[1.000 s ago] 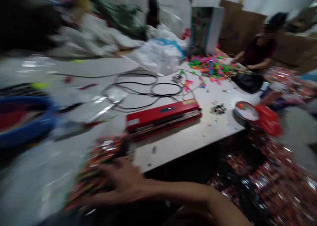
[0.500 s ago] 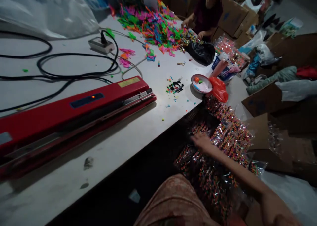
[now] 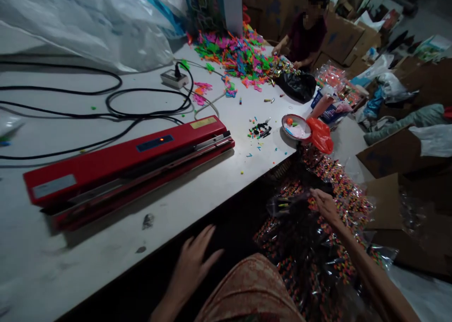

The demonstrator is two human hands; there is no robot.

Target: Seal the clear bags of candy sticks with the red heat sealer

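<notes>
My right hand (image 3: 325,205) is closed on the edge of a clear plastic bag (image 3: 282,205), which hangs to its left with a few thin yellowish pieces showing inside. Below and around it lies a heap of clear bags (image 3: 348,204) filled with small multicoloured bits. My left hand (image 3: 192,258) hovers above my lap, near the table's front edge, its fingers spread and holding nothing. On the white table (image 3: 116,265) beyond it rests a long red bag sealer (image 3: 134,164) with an orange light lit on its panel.
A black cable (image 3: 148,91) loops from a power strip (image 3: 174,78). Farther along are a bowl (image 3: 295,128), a red plastic bag (image 3: 320,134), a black bag (image 3: 297,85) and a pile of bright plastic pieces (image 3: 240,56). A co-worker (image 3: 306,37) sits at the far end. Cardboard boxes (image 3: 384,199) stand right.
My left hand has come into view over my lap. My right hand has gone from reaching over the heap to gripping a clear bag. The view has shifted, showing more of the sealer.
</notes>
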